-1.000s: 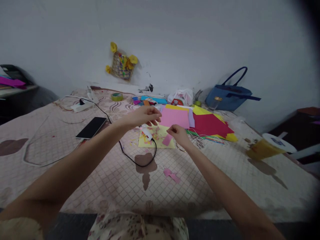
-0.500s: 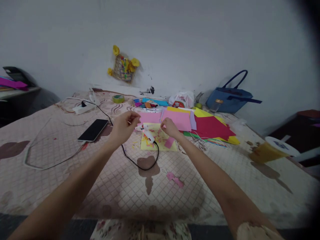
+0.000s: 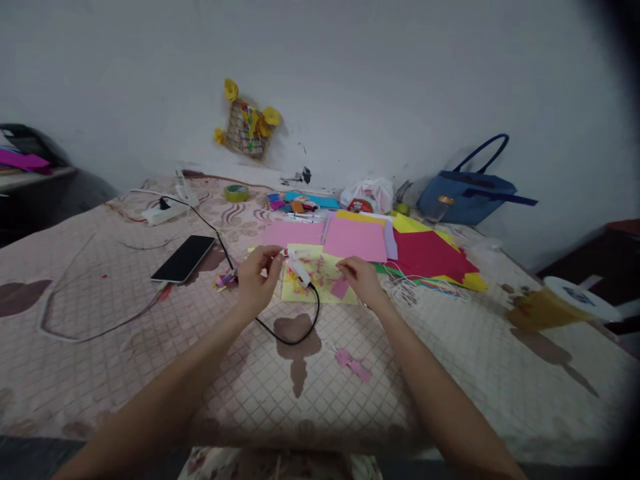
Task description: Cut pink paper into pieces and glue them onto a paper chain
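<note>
My left hand (image 3: 259, 280) is closed in a pinch beside the nozzle of a white glue gun (image 3: 300, 273). Anything between its fingertips is too small to make out. Across from it, my right hand (image 3: 361, 279) pinches thumb and fingers together over the right side of a pale yellow sheet (image 3: 290, 293); what it holds, if anything, cannot be made out. The glue gun lies on that sheet among small pink and yellow scraps, its black cord looping toward me. Nearer to me lies a pink paper bow (image 3: 353, 364) with white string at one end.
Pink sheets (image 3: 357, 240) and a red sheet (image 3: 427, 257) lie behind my right hand, near tangled white string (image 3: 403, 290). A phone (image 3: 184, 259) charges at left, by a power strip (image 3: 167, 212). At right stand a drink cup (image 3: 540, 308) and a blue bag (image 3: 467, 197).
Both hands have moved slightly toward me, and my right hand also rightward. A small purple and yellow piece now shows left of my left hand. The view has shifted a little.
</note>
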`<state>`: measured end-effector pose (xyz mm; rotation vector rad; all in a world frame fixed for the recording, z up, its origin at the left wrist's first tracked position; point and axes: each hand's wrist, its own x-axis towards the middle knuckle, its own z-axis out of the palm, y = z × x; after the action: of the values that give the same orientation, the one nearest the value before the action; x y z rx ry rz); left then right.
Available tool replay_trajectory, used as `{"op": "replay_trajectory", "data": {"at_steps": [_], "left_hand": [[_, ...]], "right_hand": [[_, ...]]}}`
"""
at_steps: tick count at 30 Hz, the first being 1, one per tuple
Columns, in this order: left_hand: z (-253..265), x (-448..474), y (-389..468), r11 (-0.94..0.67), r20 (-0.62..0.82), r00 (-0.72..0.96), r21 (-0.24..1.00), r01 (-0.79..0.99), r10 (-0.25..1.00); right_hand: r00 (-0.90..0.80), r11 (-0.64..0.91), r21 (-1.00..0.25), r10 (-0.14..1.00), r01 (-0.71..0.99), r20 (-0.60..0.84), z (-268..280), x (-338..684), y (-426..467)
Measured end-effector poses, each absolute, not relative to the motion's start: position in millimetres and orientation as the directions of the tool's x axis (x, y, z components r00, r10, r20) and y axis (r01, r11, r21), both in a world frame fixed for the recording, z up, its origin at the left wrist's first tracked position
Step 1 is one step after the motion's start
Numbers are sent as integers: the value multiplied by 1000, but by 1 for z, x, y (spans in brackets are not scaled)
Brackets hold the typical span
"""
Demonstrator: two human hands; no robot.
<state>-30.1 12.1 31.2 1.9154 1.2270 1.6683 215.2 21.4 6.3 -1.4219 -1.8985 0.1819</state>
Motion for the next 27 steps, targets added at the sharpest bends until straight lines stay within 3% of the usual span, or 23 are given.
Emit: {"op": "replay_trajectory", "data": {"at_steps": [4,7,11,15,22,27], "left_hand": [[32,-37,16,-574,662,-195,734,364,723],[35,-49,24,-565,669,-309,740,364,677],[37,-61,32,-639,762,-254,641,425,595],[36,-66,35,-654,838,-191,524,546,512],[31,-89,49,-513,861,-340,501,697,379],[40,-102,50,-360,821,-397,546,757,410]], "right_hand": [[21,280,-540,874,794,485,12,215,9],[18,302,-552,866,777,500,17,211,6],[-59,391,-540,846,746,530,22,203,-3],[33,252,-585,901,771,432,26,195,-15],[-41,286,-641,929,712,369,26,187,-20],[-129,336,-639,928,692,349,22,183,-20]]}}
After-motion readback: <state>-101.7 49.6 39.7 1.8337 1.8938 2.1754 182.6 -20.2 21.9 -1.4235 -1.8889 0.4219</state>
